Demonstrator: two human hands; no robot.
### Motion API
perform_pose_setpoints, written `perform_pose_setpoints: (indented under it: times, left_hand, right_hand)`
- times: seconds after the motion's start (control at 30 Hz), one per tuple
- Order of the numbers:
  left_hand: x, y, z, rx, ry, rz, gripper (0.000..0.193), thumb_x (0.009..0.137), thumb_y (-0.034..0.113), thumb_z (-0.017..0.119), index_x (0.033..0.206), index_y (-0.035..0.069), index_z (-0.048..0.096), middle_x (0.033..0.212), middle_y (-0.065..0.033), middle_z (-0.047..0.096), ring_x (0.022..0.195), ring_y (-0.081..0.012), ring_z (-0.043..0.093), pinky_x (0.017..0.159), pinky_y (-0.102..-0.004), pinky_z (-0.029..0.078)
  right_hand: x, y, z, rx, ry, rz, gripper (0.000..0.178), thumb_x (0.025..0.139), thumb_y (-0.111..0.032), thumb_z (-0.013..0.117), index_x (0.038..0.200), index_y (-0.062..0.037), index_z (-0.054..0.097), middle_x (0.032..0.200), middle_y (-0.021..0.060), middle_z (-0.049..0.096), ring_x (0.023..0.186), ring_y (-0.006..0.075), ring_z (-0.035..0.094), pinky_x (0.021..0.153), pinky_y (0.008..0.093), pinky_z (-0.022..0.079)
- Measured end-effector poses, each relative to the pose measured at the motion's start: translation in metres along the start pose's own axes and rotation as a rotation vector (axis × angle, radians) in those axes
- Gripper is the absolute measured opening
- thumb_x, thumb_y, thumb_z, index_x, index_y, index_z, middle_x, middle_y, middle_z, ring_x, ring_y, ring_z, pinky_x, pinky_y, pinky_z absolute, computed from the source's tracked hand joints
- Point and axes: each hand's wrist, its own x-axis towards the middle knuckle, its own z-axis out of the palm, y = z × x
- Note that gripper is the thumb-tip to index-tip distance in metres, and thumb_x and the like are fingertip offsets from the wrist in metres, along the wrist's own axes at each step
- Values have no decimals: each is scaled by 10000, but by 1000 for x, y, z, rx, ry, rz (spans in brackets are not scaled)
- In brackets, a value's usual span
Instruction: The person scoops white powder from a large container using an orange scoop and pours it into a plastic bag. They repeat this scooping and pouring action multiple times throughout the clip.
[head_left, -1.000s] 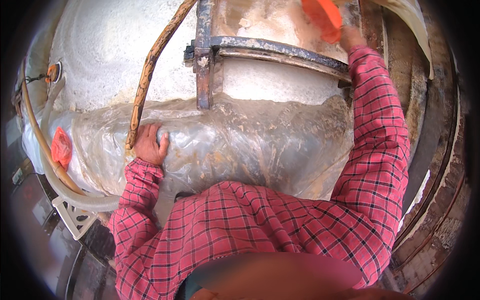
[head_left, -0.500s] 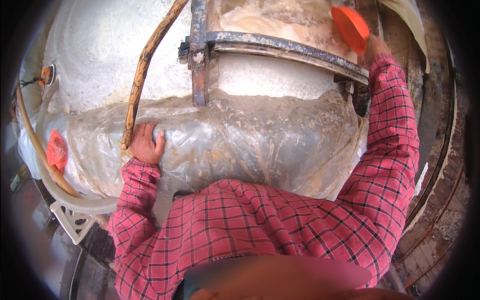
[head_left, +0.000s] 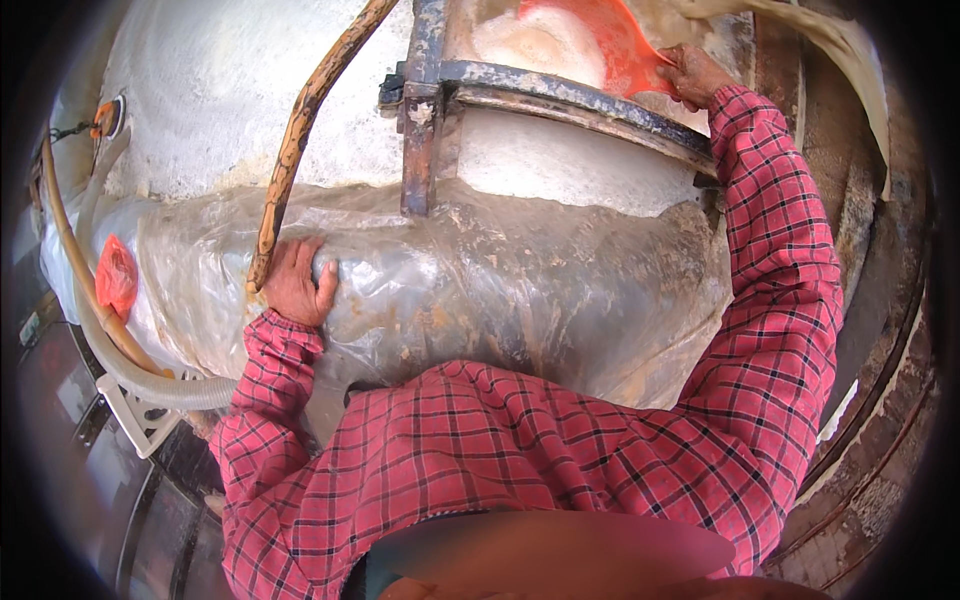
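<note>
My right hand (head_left: 697, 75) is closed round the handle of an orange plastic scoop (head_left: 628, 48) at the upper right. Foamy, whitish-brown liquid (head_left: 545, 45) shows at the scoop, beyond a dark curved bar; whether it lies inside the scoop or under it is partly hard to tell. My left hand (head_left: 298, 284) lies spread on a plastic-covered rounded ledge (head_left: 430, 290), holding nothing. Right beside its fingers is the lower end of a knotty wooden stick (head_left: 290, 150), which leans up and away.
A rusty metal frame (head_left: 420, 110) with a curved bar (head_left: 590, 100) stands before the liquid. White frothy surface (head_left: 240, 90) spreads at upper left. At left are a ribbed hose (head_left: 180, 392), a red plastic bag (head_left: 116, 278) and a white bracket (head_left: 143, 418). Pale cloth (head_left: 850, 50) hangs upper right.
My right hand has moved left with the scoop, which has gone from upright to lower and tilted over the foamy liquid. The left hand stays on the ledge. The view has shifted slightly.
</note>
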Motion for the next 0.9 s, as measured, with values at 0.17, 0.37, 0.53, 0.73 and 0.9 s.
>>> perform_pose_setpoints:
  times: [0.17,0.37,0.53,0.73,0.9]
  left_hand:
    - [4,2,0,29,0,-11,317,817,257,609,1052,44,620,989,-130,621,948,-346,559,863,-443,433]
    - [4,10,1,28,29,-22,292,804,237,617,1031,54,631,979,-121,627,939,-344,560,857,-434,436]
    - [4,14,1,43,67,-3,285,799,230,622,1021,52,638,966,-124,628,938,-342,560,853,-436,439]
    - [0,14,3,6,41,-37,275,813,233,621,1013,46,641,946,-132,625,931,-342,563,851,-440,442]
    - [-7,5,1,-38,41,-57,269,822,246,623,1001,46,641,937,-133,624,922,-343,568,842,-433,448]
  right_hand:
    - [34,-14,13,80,-77,-259,256,948,-184,502,1135,-96,654,535,16,504,388,98,460,379,281,368]
    - [46,-12,17,348,-117,-173,242,954,-244,537,1088,-73,644,561,2,530,365,71,426,343,236,309]
    - [51,-1,18,574,-218,-65,189,944,-251,572,1002,-79,623,617,13,571,358,64,407,311,224,265]
    - [47,5,27,691,-290,-36,221,931,-276,605,1001,-68,580,663,28,577,385,58,404,313,221,252]
    - [16,-9,42,361,100,-122,571,885,-351,659,1394,-172,475,904,66,677,739,126,618,635,279,493]
